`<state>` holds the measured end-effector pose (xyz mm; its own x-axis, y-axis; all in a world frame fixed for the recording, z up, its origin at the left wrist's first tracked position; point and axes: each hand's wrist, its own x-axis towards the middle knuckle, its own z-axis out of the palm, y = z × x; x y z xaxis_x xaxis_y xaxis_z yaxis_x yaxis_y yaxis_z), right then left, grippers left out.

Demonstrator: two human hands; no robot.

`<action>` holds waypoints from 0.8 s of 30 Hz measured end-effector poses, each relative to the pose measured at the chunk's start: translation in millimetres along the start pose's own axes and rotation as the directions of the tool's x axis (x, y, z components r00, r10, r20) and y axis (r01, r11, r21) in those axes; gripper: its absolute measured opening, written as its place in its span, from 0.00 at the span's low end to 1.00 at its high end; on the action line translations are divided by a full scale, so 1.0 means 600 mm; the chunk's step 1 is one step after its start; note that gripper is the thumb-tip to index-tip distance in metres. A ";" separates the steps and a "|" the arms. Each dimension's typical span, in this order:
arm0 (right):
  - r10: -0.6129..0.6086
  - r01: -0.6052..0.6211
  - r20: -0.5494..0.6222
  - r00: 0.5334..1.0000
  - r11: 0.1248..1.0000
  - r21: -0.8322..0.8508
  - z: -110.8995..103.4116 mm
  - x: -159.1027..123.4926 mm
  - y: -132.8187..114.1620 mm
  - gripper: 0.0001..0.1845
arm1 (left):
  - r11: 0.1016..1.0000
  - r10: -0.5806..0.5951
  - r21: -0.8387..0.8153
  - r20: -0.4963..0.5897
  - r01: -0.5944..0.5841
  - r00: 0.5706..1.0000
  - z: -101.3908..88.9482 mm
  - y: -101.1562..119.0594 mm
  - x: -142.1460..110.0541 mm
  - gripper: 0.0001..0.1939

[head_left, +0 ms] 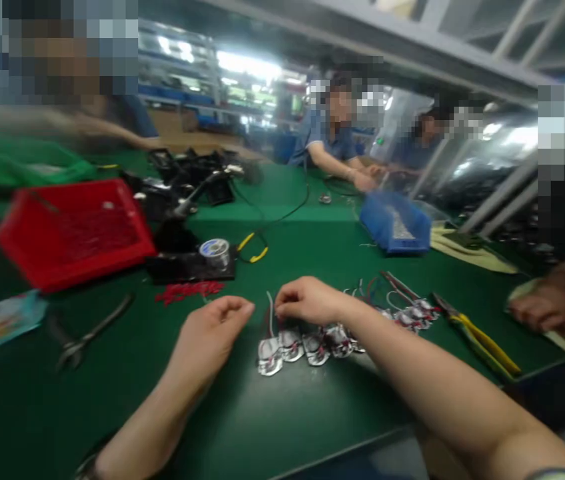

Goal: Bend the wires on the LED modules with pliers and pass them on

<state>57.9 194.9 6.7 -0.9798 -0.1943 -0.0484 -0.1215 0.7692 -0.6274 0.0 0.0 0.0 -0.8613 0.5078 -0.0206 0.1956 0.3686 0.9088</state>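
My left hand [212, 330] is closed in a pinch above the bench, just left of a row of small shiny silver parts. Whatever its fingertips hold, if anything, is too small to make out. My right hand [310, 300] is also pinched, over the row's left end. Its fingertips are close beside a thin grey wire [270, 313] and a dark red one; whether they grip a wire cannot be seen. The nearest silver part [269, 357] lies below these wires. More silver parts [316, 348] with wires continue rightward, partly hidden behind my right forearm. Small red pieces [187, 292] lie behind my left hand.
A solder spool [215, 250] sits on a black stand beside a red bin [77, 233]. Dark pliers [92, 333] lie left, yellow-handled pliers [485, 343] right. A blue bin [395, 223] stands farther back. Co-workers sit across the bench; another person's hand [537, 307] rests at right.
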 end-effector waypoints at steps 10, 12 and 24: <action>-0.038 0.072 0.199 0.979 0.983 -0.169 0.017 0.024 -0.002 0.07 | 0.618 0.269 0.611 0.427 -0.494 0.864 0.061 -0.032 -0.065 0.14; -0.027 0.076 0.206 0.978 0.969 -0.234 0.016 0.027 -0.003 0.08 | 0.554 0.285 0.640 0.454 -0.532 0.844 0.071 -0.030 -0.072 0.17; 0.088 0.023 0.247 0.965 0.910 -0.414 0.006 0.020 -0.019 0.09 | 0.477 0.239 0.695 0.487 -0.538 0.840 0.086 -0.014 -0.071 0.17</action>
<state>47.8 181.3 10.6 -0.9170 -0.2700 -0.2938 -0.1986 0.9475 -0.2506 59.3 15.7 -28.1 -0.4487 0.8937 -0.0026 0.8827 0.4436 0.1552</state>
